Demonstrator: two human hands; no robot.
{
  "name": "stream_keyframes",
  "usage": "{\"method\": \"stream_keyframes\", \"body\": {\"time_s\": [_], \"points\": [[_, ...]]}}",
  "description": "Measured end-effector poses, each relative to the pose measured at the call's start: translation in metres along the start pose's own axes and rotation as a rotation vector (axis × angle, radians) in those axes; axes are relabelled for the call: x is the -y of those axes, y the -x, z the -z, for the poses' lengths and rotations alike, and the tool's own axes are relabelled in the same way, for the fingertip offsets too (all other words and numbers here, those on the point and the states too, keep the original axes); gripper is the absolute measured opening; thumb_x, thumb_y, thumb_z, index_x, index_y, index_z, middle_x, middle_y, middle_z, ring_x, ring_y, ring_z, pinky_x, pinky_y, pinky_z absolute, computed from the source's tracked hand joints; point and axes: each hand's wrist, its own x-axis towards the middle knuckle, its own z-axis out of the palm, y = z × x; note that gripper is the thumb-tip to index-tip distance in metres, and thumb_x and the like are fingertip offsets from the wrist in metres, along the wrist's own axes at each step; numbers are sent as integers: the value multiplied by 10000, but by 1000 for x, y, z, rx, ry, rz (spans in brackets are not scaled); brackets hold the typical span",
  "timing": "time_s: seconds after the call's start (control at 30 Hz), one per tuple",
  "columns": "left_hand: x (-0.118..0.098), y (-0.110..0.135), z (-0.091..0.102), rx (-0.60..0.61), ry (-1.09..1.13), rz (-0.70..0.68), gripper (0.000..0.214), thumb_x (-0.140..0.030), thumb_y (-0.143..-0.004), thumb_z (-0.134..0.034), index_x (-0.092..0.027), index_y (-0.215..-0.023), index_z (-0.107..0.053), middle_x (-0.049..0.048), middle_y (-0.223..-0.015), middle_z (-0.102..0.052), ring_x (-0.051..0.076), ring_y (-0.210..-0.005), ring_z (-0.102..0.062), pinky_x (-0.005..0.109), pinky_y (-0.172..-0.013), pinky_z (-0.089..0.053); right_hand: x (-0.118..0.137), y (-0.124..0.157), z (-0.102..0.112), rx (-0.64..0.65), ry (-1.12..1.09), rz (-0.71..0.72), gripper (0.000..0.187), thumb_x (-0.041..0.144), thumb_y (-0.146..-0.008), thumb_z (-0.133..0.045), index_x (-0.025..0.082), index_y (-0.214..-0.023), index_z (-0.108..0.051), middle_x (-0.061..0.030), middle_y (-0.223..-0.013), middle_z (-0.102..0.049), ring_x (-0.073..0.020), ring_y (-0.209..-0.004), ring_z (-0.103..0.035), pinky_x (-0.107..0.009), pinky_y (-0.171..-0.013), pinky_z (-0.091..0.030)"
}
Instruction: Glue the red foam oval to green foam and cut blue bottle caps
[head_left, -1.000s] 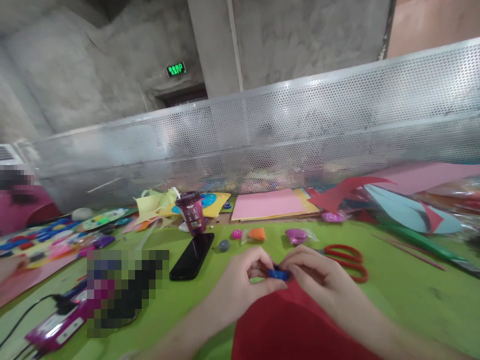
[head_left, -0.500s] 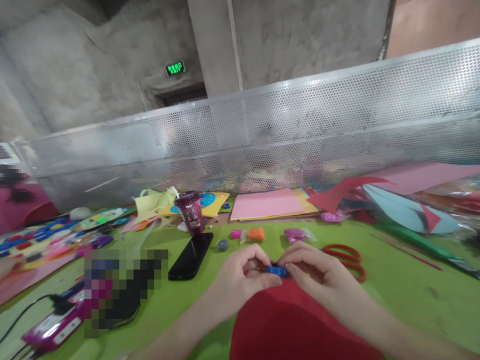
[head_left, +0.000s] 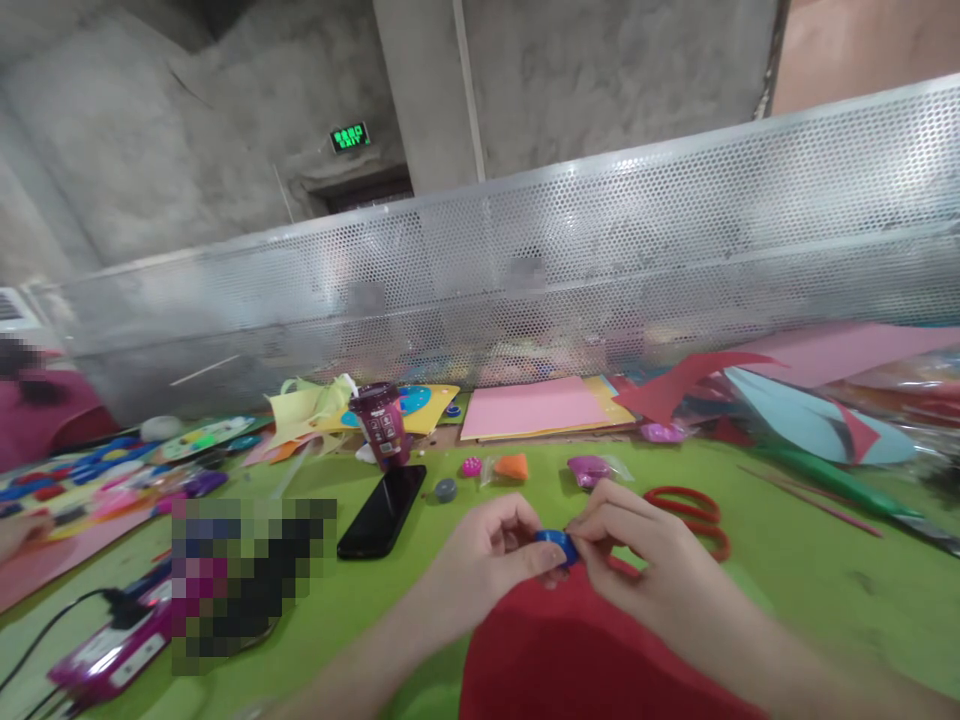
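Observation:
A small, glossy blue lump of modelling clay is held in front of me, above the red paper. My left hand is closed on it, thumb on the near side and fingers curled behind. At its right end my right hand pinches with thumb and fingertips; the fingers partly hide the lump. Beyond the hands lie an orange clay packet, a purple clay packet, a pink dotted ball and a small grey round piece.
Red-handled scissors lie just past my right hand. On the left are a black phone, a dark red cup and a purple power strip. Paper sheets line the back, before a perforated metal barrier. Another person is far left.
The blue lump looks longer and curved now, turned between my fingers. My right hand has shifted slightly, and its fingers are more raised and bent.

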Motion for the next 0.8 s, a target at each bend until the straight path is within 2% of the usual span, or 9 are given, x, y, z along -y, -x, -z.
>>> {"method": "stream_keyframes", "body": {"time_s": [0.33,0.5,0.6,0.7,0.8], "points": [[-1,3,-2,46,66,-2,273,-387,-749,-662,-153,-747,-522,22,-683,-649,142,-640,-632,281,-658,-477,7,2,-4,-124,-33,-45,174,176,-796,-446,209,-646,-528,-4,-664,-477,-127,-589,-470,-255,-536,-415],[0,3,-1,50,140,-14,311,-420,-739,-669,-150,-753,-516,34,-700,-653,148,-623,-640,301,-644,-503,8,-1,-1,-92,-140,-141,208,259,-833,-444,213,-667,-560,-10,-673,-504,-131,-590,-485,-251,-514,-424],[4,1,0,54,202,-15,304,-410,-748,-667,-147,-773,-519,41,-711,-660,156,-632,-652,304,-642,-510,8,-2,1,-45,-293,-193,198,308,-849,-451,212,-733,-580,-9,-705,-527,-131,-609,-522,-262,-569,-466],[8,0,2,51,282,-29,298,-409,-752,-668,-151,-778,-522,34,-699,-664,152,-630,-655,282,-624,-509,8,-2,3,-37,-402,-190,167,317,-842,-463,215,-810,-592,-15,-773,-547,-134,-651,-558,-268,-606,-490],[10,-1,3,33,341,-26,297,-402,-743,-681,-156,-779,-518,19,-681,-661,142,-614,-653,262,-603,-505,9,-2,3,-39,-354,-144,124,281,-829,-487,227,-830,-599,-20,-813,-558,-146,-732,-577,-277,-670,-499]]}}
